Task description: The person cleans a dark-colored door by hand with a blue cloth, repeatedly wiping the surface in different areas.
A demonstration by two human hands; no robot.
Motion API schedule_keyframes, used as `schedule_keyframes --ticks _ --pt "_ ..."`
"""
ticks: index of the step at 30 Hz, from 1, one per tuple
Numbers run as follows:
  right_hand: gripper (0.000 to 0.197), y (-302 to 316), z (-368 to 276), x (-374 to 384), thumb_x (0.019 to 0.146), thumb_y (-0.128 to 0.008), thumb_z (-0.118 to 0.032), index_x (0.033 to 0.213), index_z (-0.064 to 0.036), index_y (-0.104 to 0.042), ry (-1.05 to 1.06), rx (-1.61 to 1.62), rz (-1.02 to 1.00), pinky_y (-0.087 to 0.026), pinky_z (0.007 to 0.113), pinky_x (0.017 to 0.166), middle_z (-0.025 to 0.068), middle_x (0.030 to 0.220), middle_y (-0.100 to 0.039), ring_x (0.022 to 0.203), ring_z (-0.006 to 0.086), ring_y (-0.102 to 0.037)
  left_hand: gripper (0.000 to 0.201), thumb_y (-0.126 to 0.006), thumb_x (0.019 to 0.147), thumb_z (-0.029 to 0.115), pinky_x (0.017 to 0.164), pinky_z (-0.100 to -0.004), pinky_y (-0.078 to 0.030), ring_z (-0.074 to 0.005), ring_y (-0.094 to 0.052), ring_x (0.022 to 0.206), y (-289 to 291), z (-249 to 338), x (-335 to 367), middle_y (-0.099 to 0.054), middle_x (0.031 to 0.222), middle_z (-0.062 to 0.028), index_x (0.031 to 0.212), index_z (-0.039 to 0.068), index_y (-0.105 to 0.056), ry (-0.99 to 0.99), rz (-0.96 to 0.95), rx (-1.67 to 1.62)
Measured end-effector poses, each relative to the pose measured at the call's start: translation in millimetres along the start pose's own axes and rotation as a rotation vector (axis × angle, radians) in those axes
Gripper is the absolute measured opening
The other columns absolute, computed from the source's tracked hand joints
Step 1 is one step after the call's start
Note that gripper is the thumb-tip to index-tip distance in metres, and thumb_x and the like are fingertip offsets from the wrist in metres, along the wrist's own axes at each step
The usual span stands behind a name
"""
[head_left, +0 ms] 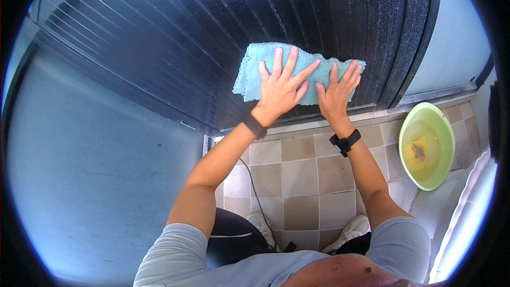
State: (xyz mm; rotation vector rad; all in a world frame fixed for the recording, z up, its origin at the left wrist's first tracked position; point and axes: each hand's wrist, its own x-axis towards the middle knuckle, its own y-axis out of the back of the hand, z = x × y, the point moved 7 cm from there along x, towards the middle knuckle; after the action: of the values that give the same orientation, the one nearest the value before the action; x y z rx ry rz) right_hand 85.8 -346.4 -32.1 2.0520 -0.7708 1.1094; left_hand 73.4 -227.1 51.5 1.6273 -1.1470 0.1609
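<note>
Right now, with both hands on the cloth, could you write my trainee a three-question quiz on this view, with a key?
1. True or false: only the left hand touches the blue-green cloth.
2. Where is the green basin? A: to the person's left. B: to the person's right. C: between the shoes.
3. How many dark wristbands show?

Key:
1. False; the right hand lies on it too.
2. B.
3. Two, one on each arm.
</note>
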Motion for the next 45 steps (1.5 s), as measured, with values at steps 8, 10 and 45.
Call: schedule_keyframes --ticks 8,10,45 --pt "0.063 32 9 59 0.092 -0.045 -0.050 0.144 -0.0175 -0.031 -0.020 -0.043 0.180 -0.009 0.068 0.101 0.0315 0.150 -0.002 0.136 0.0525 0.000 0.059 -0.067 0.075 0.042 0.088 -0.0777 -0.019 -0.0529 -0.011 0.133 32 -4 52 -0.015 0.151 -0.0232 0.132 0.041 -0.048 0.059 0.095 0.018" --pt "0.063 39 6 79 0.091 -0.045 -0.051 0.144 -0.0190 -0.032 -0.040 -0.044 0.197 -0.010 0.069 0.100 0.0312 0.150 -0.002 0.137 0.0520 0.000 0.060 -0.068 0.075 0.042 0.090 -0.0774 -0.016 -0.0522 -0.006 0.135 46 -8 67 -0.011 0.152 -0.0228 0.131 0.041 -0.049 0.085 0.159 0.016" --pt "0.052 -21 -116 62 0.082 -0.061 -0.044 0.132 -0.0386 -0.048 0.250 -0.060 -0.154 -0.022 0.056 0.101 0.0088 0.148 -0.031 0.133 0.0316 -0.028 0.080 -0.056 0.086 0.036 0.096 -0.0735 -0.003 -0.0622 0.005 0.130 15 -98 -85 0.004 0.141 -0.0448 0.143 -0.003 -0.015 0.303 0.061 0.002"
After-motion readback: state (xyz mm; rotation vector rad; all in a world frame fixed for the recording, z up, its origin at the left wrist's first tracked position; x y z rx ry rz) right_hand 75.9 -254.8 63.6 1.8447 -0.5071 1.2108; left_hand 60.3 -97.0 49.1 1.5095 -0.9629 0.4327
